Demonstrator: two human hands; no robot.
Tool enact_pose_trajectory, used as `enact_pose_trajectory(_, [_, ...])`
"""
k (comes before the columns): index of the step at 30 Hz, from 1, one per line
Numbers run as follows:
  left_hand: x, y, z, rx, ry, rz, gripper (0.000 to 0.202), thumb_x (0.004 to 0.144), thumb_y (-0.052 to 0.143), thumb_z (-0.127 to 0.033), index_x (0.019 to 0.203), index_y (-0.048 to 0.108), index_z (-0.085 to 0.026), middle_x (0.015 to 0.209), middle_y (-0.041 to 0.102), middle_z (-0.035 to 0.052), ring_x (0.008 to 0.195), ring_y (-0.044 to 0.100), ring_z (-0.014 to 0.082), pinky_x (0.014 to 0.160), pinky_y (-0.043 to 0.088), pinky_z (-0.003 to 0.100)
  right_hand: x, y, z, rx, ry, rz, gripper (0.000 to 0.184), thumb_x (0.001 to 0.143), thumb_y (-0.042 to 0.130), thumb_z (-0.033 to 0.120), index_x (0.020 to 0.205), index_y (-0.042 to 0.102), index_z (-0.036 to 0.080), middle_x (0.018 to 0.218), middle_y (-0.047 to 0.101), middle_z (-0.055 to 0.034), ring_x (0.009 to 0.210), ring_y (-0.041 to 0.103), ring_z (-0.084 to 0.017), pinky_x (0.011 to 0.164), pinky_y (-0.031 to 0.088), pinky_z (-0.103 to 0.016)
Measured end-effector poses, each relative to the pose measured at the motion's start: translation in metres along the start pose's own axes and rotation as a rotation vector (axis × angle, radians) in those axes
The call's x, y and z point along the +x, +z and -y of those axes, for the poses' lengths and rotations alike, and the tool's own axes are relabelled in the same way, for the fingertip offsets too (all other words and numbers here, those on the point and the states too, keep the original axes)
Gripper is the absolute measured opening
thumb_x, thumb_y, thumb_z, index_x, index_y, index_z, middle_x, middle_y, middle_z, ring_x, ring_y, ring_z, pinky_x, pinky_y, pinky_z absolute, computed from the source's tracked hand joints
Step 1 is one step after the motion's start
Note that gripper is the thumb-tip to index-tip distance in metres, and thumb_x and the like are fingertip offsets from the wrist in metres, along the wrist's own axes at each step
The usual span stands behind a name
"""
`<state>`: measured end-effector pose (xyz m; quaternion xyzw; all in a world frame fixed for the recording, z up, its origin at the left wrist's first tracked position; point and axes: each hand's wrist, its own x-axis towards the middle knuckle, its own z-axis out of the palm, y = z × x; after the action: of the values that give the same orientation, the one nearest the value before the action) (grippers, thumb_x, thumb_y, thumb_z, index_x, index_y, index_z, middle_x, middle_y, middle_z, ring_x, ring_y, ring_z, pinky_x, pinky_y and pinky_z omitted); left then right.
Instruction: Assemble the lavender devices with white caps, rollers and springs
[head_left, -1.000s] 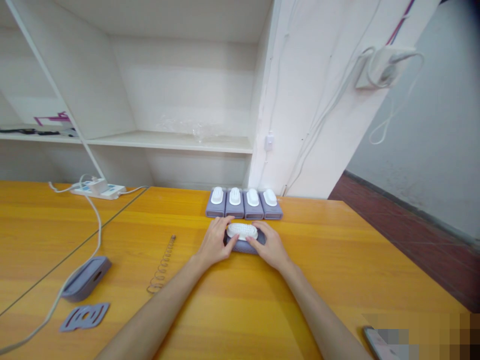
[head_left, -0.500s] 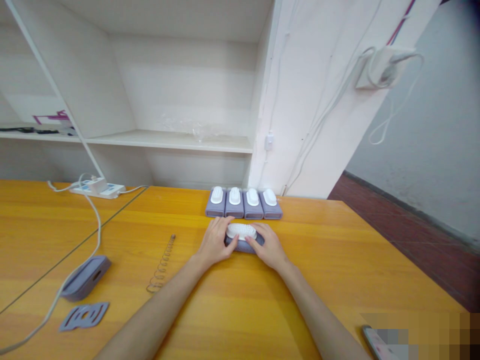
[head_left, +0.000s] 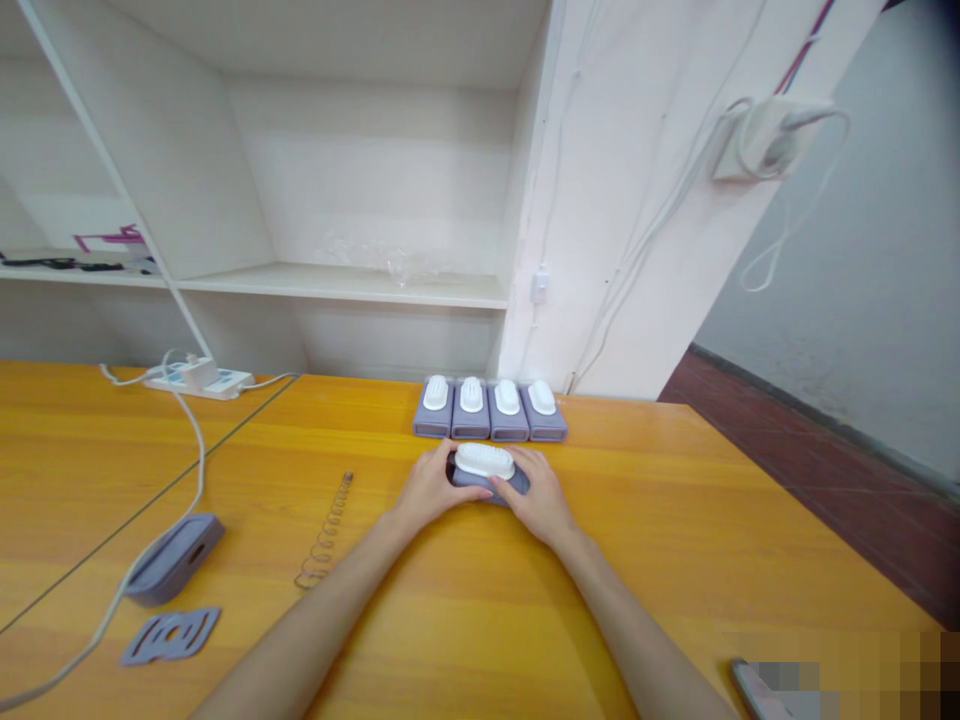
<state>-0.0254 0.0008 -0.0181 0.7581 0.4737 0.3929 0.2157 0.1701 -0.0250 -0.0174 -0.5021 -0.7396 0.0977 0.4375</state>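
Observation:
In front of me a grey-purple plastic box (head_left: 474, 482) lies on the table, with a white oval piece (head_left: 484, 461) of bumpy surface on top. My left hand (head_left: 436, 482) is wrapped round the box's left end, its thumb across the front side. Round the right end curls my right hand (head_left: 538, 488), with the thumb against the front edge of the white piece. Just behind stands a row of several matching grey-purple boxes (head_left: 471, 432), each topped by a white oval piece. My fingers hide both ends of the held box.
Left of my forearm lies a metal coil spring (head_left: 327, 540). Farther left are a grey-purple shell (head_left: 176, 560) and a flat slotted plate (head_left: 171, 637). A white cable (head_left: 201, 450) runs from a power strip (head_left: 199, 378). A phone (head_left: 757, 688) lies at the front right.
My left thumb has moved down from the white piece to the front of the grey-purple box. Both hands stay round the box, and the view has shifted slightly.

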Motion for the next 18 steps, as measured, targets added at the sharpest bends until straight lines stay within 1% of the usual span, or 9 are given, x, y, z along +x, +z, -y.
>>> enact_pose_trajectory(2, [-0.002,0.003,0.001,-0.063,-0.022,-0.002,0.064,0.052,0.075,-0.055,0.102,0.052,-0.022,0.095,0.065,0.0042,0.086,0.060,0.0218,0.072,0.045,0.031,0.000,0.000,0.000,0.005,0.012,-0.006,0.032,0.079,0.061,0.036,0.107,0.059,0.021,0.107,0.062,-0.0077,0.100,0.054,-0.023,0.091,0.043,-0.041])
enact_pose_trajectory(4, [-0.004,0.007,0.000,-0.097,-0.064,-0.033,0.065,0.052,0.075,-0.054,0.103,0.050,-0.021,0.095,0.064,0.0048,0.086,0.060,0.0220,0.073,0.045,0.032,0.000,0.000,-0.001,0.010,0.017,-0.016,0.031,0.079,0.060,0.035,0.106,0.059,0.021,0.106,0.062,-0.0082,0.100,0.054,-0.024,0.090,0.043,-0.041])
enact_pose_trajectory(9, [-0.012,0.020,-0.006,-0.099,-0.146,-0.128,0.073,0.046,0.078,-0.053,0.104,0.046,-0.020,0.097,0.063,0.0073,0.089,0.060,0.0244,0.076,0.045,0.036,0.000,0.002,-0.005,0.015,0.033,-0.032,0.031,0.078,0.061,0.034,0.105,0.059,0.020,0.107,0.062,-0.0088,0.100,0.054,-0.024,0.091,0.043,-0.041])
enact_pose_trajectory(11, [-0.014,0.024,-0.009,-0.107,-0.180,-0.165,0.074,0.044,0.079,-0.052,0.102,0.046,-0.020,0.096,0.063,0.0070,0.088,0.060,0.0245,0.075,0.045,0.036,0.000,0.002,-0.007,0.019,0.036,-0.032,0.031,0.078,0.061,0.034,0.105,0.058,0.019,0.107,0.061,-0.0091,0.100,0.054,-0.024,0.090,0.043,-0.041])
enact_pose_trajectory(14, [-0.015,0.025,-0.013,-0.154,-0.215,-0.194,0.072,0.042,0.080,-0.052,0.098,0.048,-0.019,0.091,0.063,0.0049,0.083,0.061,0.0229,0.072,0.044,0.034,0.000,0.003,-0.009,0.026,0.034,-0.035,0.031,0.077,0.060,0.034,0.104,0.058,0.019,0.106,0.061,-0.0096,0.098,0.055,-0.024,0.089,0.044,-0.042])
enact_pose_trajectory(18, [-0.016,0.024,-0.017,-0.214,-0.258,-0.226,0.067,0.043,0.082,-0.047,0.095,0.051,-0.019,0.073,0.062,-0.0012,0.069,0.061,0.0190,0.067,0.043,0.031,0.000,0.004,-0.011,0.027,0.034,-0.038,0.030,0.078,0.059,0.034,0.104,0.057,0.020,0.105,0.062,-0.0093,0.097,0.055,-0.024,0.087,0.045,-0.041])
